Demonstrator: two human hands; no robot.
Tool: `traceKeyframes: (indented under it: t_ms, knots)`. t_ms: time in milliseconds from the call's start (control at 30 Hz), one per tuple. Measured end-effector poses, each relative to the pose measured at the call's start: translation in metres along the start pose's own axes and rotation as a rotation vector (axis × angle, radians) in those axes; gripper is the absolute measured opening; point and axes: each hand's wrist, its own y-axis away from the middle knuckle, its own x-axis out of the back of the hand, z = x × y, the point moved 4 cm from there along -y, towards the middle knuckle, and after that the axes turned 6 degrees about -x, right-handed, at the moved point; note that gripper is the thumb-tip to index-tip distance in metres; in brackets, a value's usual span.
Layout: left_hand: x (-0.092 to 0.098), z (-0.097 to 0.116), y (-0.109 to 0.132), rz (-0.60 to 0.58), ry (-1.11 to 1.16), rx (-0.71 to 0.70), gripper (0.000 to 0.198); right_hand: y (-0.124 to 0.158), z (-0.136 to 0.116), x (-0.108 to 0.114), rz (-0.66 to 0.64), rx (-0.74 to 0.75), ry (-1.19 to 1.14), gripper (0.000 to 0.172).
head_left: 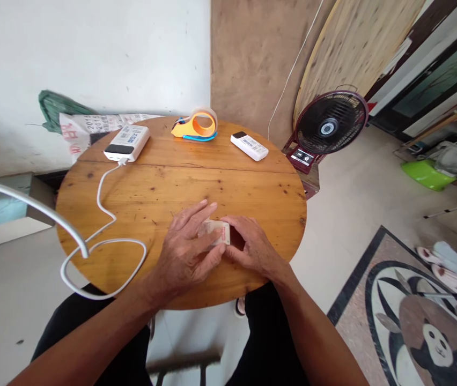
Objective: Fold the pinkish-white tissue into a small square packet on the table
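Note:
Both my hands rest on the near part of a round wooden table (164, 187), around a small pale box with a red edge (217, 232). My left hand (186, 252) lies over the box's left side, with its fingers stretched out flat on top of it. My right hand (252, 246) is curled against the box's right end, fingers and thumb pinching it. Most of the box is hidden under my fingers.
A white power bank (127, 142) with a white cable (103, 252) looping toward me sits at the back left. An orange tape dispenser (196, 126) and a white remote (249, 146) lie at the back. A dark red fan (327, 126) stands right of the table.

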Motion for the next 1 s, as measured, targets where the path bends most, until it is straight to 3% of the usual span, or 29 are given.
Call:
traceKeyframes:
  t_ms: [133,333,467,667,800,1000]
  knots:
    - [-0.001,-0.002,0.000,-0.021,0.018,0.019,0.017,0.001,0.000,0.000,0.005,0.001,-0.005,0.045]
    - [0.000,-0.006,0.000,-0.003,0.102,0.098,0.017,0.003,0.001,0.000,0.012,-0.011,-0.007,0.068]
    - [0.006,-0.004,-0.002,0.022,0.165,0.119,0.017,0.003,0.002,0.000,0.007,0.003,-0.004,0.069]
    - [0.010,-0.013,0.001,0.105,0.237,0.321,0.016,0.003,0.002,0.000,-0.015,-0.018,-0.005,0.071]
    - [0.007,-0.021,0.005,0.095,0.268,0.473,0.018,0.003,0.003,0.000,-0.020,-0.018,-0.008,0.070]
    - [0.004,-0.024,0.005,0.080,0.322,0.550,0.021,0.003,0.002,0.001,-0.016,-0.010,-0.010,0.070]
